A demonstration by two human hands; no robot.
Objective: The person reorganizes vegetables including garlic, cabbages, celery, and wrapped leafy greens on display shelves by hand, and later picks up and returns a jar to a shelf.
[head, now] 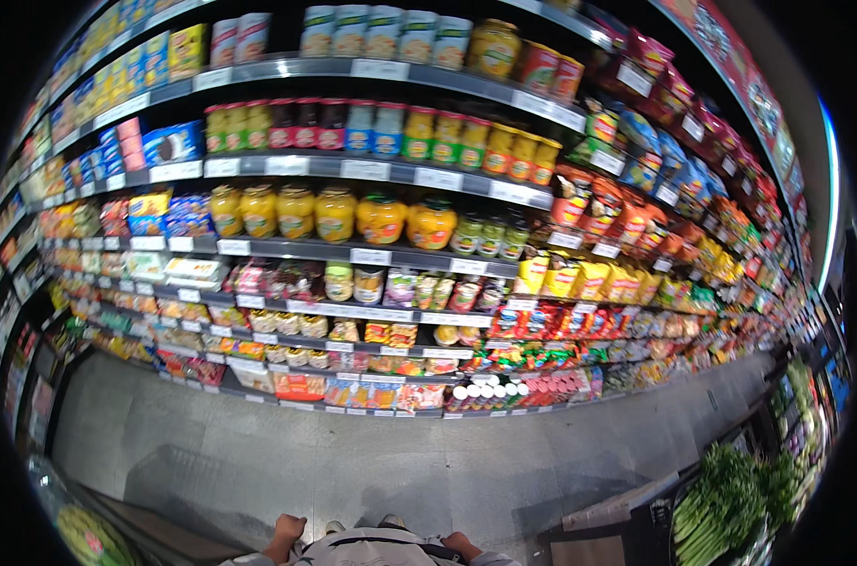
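Note:
My left hand (288, 530) is closed in a loose fist at the bottom of the view, left of my torso, over the grey floor. On the other side of my torso, my right hand (459, 544) hangs beside a dark strap or bag edge (428, 548); its fingers are partly hidden, and whether it grips anything is unclear. Neither hand touches the shelves. Before me stands a long supermarket shelf unit (287, 166) with glass jars of yellow fruit (335, 214), cartons (351, 30) and bagged snacks (591, 279).
Grey tiled floor (372, 460) runs between me and the shelves. A display with leafy green vegetables (725, 495) stands at the lower right. Watermelons (92, 538) lie at the lower left, beside a brown panel (167, 523). My shoes (393, 521) show below.

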